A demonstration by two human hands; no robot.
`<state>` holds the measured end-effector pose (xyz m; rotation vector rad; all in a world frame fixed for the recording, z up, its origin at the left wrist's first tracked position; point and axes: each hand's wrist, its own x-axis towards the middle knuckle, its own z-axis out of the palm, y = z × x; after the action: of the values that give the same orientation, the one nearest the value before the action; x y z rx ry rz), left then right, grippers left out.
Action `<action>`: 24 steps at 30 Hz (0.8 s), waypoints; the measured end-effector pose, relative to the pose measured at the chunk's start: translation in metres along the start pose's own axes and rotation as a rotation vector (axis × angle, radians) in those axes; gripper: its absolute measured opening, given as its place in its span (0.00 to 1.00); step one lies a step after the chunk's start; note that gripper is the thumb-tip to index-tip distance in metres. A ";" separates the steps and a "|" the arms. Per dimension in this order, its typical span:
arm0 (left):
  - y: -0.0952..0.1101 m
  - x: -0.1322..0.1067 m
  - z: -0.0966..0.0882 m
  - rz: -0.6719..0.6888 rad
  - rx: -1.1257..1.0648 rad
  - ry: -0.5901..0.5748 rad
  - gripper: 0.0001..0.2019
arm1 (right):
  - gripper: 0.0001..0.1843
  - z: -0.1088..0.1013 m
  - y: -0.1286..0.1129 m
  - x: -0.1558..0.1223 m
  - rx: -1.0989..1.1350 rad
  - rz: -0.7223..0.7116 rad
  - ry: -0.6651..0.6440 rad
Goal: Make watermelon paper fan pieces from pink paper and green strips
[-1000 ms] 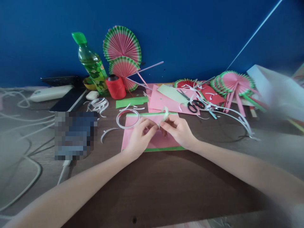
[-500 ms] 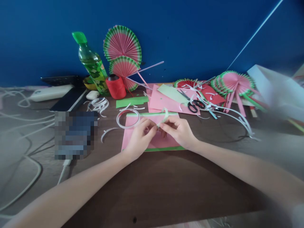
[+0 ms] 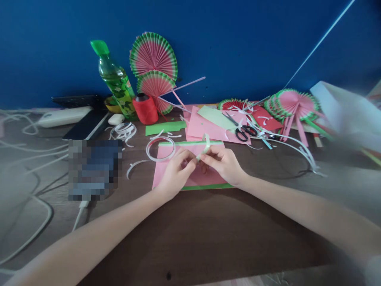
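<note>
My left hand (image 3: pixel 178 169) and my right hand (image 3: pixel 224 163) meet over a pink sheet of paper (image 3: pixel 166 174) with green bands along its near and far edges. Pinched between the fingertips of both is a narrow pale green paper strip (image 3: pixel 206 145), whose free end curls upward beside my right index finger. The other fingers are bent, and part of them is hidden. A roll of double-sided tape (image 3: pixel 148 153) rests partly on the sheet's far left corner, close to my left hand.
Behind the sheet lie pink papers (image 3: pixel 198 129), black-handled scissors (image 3: pixel 241 135), a green strip (image 3: pixel 165 128) and white scraps. A red thread spool (image 3: pixel 145 111), a green bottle (image 3: pixel 117 85) and pleated paper fans (image 3: pixel 153 55) stand by the blue wall. A blurred-out device (image 3: pixel 97 169) and cables lie left.
The curled free end of the pale green strip has shifted slightly. Both hands keep nearly the same place and pinch.
</note>
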<state>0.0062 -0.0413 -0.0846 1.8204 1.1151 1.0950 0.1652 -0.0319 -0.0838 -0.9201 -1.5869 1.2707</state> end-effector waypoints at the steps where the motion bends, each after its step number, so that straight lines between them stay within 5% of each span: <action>1: 0.000 0.000 0.000 0.001 -0.003 -0.004 0.08 | 0.17 0.000 0.000 0.000 0.005 0.006 -0.003; 24: 0.000 0.000 0.000 0.015 0.003 -0.021 0.08 | 0.16 0.000 0.000 0.001 0.079 0.039 -0.047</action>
<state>0.0068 -0.0412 -0.0842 1.8412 1.0933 1.0812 0.1650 -0.0311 -0.0841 -0.8809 -1.5500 1.3822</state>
